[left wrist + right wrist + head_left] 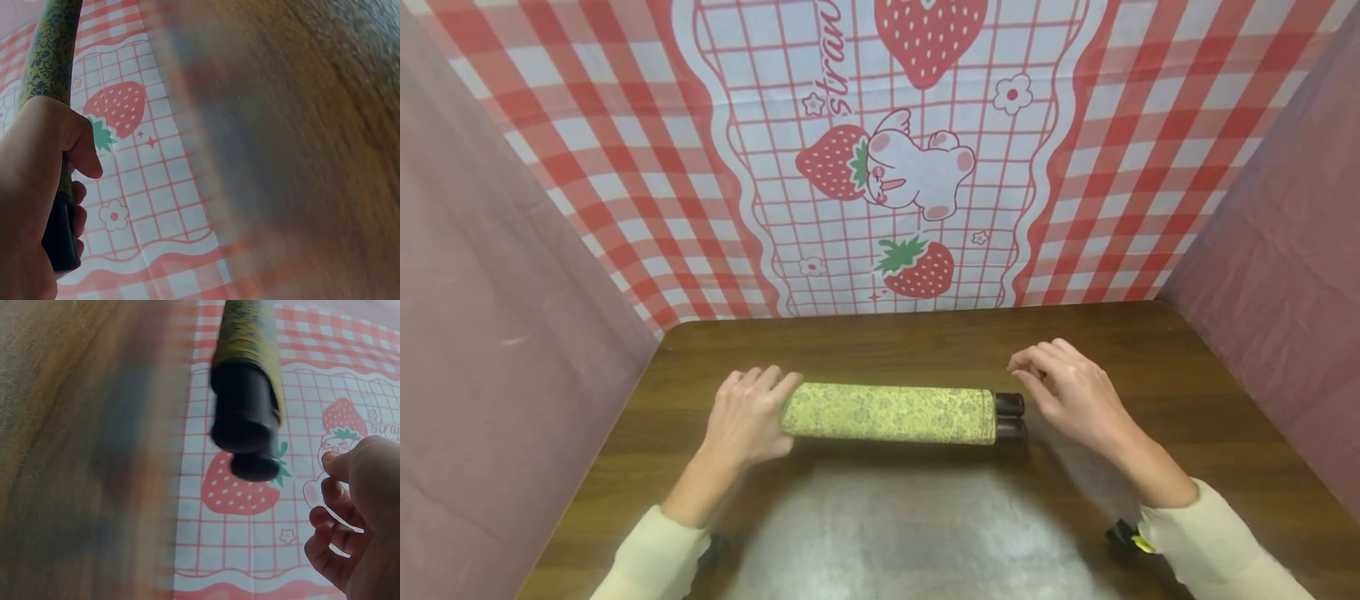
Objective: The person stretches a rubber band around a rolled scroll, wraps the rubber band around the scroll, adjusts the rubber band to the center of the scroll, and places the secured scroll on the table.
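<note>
Holding the yellow-green patterned scroll [891,414] above the tabletop [887,350], roughly parallel to its far edge, we clasp the left end in our left hand [748,417]. Two black knobs [1011,417] jut from its right end. Our right hand [1071,396] hangs just beside them, apart from the scroll, fingers loosely bent. A strawberry-print cloth [917,267] rises behind the tabletop's far edge.

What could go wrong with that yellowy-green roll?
Only the left hand grips the roll, near one end, so the other end might dip, or the roll could slip from the fingers and bump the table. The right hand is close to the black ends but not holding them, so it could knock them if it reaches in carelessly.
</note>
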